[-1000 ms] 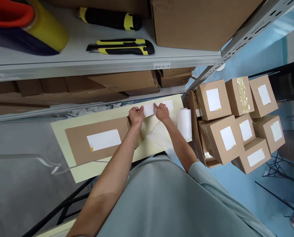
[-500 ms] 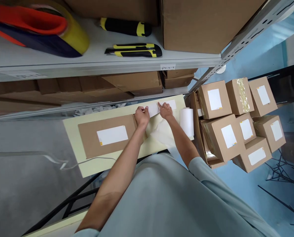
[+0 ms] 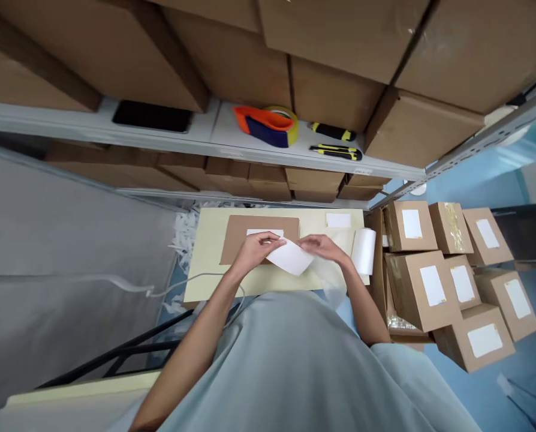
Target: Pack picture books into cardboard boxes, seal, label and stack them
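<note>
Between my hands a white label [image 3: 290,257] is held up in front of the body. My left hand [image 3: 258,251] pinches its upper left corner. My right hand [image 3: 321,246] has its fingers closed at the label's right side, where a thin translucent backing strip [image 3: 331,277] hangs down. Under and behind my left hand lies a flat brown cardboard box [image 3: 234,243], with a white label [image 3: 264,232] on it partly covered by the hand. A smaller white label [image 3: 339,220] lies at the table's back right, and a white roll [image 3: 364,252] rests by the right edge.
The pale yellow table [image 3: 209,282] stands below a shelf [image 3: 259,153] with cartons, tape [image 3: 290,127], box cutters [image 3: 335,152] and a black flat object [image 3: 152,116]. Labelled cartons [image 3: 425,288] are stacked at the right. A white cable [image 3: 115,282] crosses from the left.
My hands have drawn the label off the table surface towards the body, above the cardboard box's right part. The head view has shifted and shows more of the shelf.
</note>
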